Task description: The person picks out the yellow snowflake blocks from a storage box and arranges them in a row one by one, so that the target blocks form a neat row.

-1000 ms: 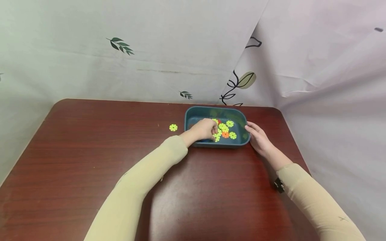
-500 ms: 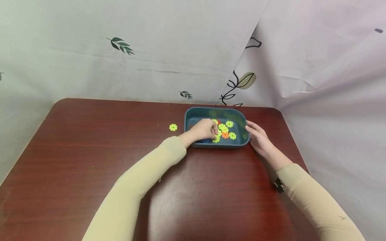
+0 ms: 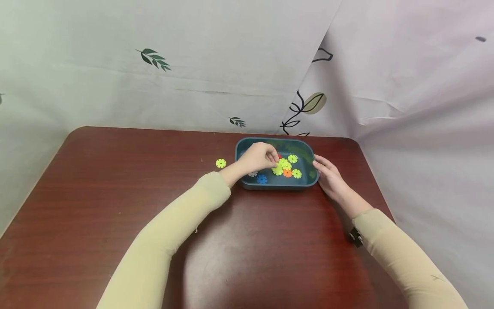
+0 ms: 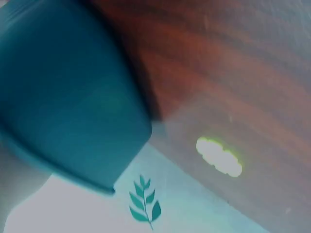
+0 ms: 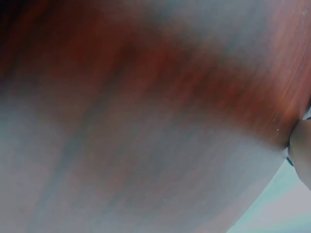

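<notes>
Over the blue-green plastic bin [image 3: 278, 187], my left hand [image 3: 257, 158] has thumb and fingertips brought together, pinching a yellow notched disc [image 3: 278, 171] that their tips partly hide. Below it in the bin lie more yellow notched discs [image 3: 293, 159], an orange one [image 3: 287, 173], a blue one [image 3: 262, 179], a whitish one [image 3: 252, 174] and a partly covered red one. My right hand [image 3: 332, 179] touches the bin's right end with fairly straight fingers at the rim. The left wrist view shows the bin's outer wall [image 4: 73, 92]; only a finger [image 5: 302, 150] shows in the right wrist view.
One yellow notched disc [image 3: 221, 163] lies on the brown wooden table [image 3: 135, 180], left of the bin. Behind the table hangs a pale cloth [image 3: 200, 64] with leaf prints, and it continues along the right side.
My left hand has risen from the bin's floor and moved slightly back, uncovering the blue and whitish discs. My right hand has stayed at the bin's right end.
</notes>
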Demonstrator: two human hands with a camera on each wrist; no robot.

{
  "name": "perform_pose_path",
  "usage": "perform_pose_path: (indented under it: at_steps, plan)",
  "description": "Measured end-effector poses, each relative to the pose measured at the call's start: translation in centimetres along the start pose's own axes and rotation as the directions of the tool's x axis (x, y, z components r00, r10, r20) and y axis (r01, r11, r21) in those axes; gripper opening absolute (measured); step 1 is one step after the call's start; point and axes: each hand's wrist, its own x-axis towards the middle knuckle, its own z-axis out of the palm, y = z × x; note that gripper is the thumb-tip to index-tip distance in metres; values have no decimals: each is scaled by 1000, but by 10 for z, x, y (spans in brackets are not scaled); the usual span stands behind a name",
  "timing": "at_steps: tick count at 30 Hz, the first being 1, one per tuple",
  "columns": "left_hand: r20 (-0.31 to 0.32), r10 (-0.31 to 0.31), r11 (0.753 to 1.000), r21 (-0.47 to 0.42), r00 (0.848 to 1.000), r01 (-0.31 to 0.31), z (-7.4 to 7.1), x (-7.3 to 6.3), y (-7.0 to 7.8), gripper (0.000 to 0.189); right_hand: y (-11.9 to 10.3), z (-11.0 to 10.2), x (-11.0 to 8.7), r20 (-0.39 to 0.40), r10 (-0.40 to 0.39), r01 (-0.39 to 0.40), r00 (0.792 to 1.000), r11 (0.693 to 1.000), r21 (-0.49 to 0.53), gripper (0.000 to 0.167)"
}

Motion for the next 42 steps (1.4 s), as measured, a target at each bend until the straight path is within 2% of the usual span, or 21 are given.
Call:
perform_pose_path:
  at_steps: [5, 9, 18, 25, 34, 42]
  plan:
    - [-61, 20, 999, -26, 998, -21, -23, -10, 1, 7, -1, 0, 1, 4, 4, -4, 1000, 1000, -8, 26]
    - [-124, 23, 999, -29, 992, -27, -44, -23, -7, 10, -2, 1, 2, 10, 4, -4, 1000, 1000, -18, 25]
    - [-225, -71, 995, -87, 972, 53, -85, -61, -35, 13, -4, 3, 2, 16, 2, -2, 1000, 1000, -5, 23]
    - [-268, -121, 992, -69, 956, 106, -102, -81, -67, 14, -3, 4, -1, -1, 21, -21, 1000, 1000, -20, 26]
    - [-237, -233, 972, -71, 943, 222, -114, -92, -107, 15, -1, 3, -1, 4, 2, -2, 1000, 1000, -17, 24]
    - [-168, -307, 950, -105, 937, 293, -118, -94, -119, 18, 0, 2, 1, 6, 3, -3, 1000, 999, -33, 28]
